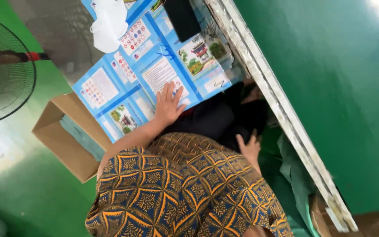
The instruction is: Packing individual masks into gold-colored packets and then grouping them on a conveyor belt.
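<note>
Head view: left hand (169,105) flat on one blue poster (128,70), right hand (249,148) on one black cloth (216,118).

Left hand (168,104) flat on poster board (154,66), cardboard box (69,140) beside it, fan (3,70) beyond

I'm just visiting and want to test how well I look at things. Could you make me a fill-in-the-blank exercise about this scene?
1. The left hand lies flat on a printed sheet with ___ borders.
2. Beside the sheet stands an open box made of ___.
3. The round wire guard at the picture's left edge belongs to a ___.
4. The right hand rests on dark cloth, and the floor is painted ___.

Missing words: blue; cardboard; fan; green.
</note>
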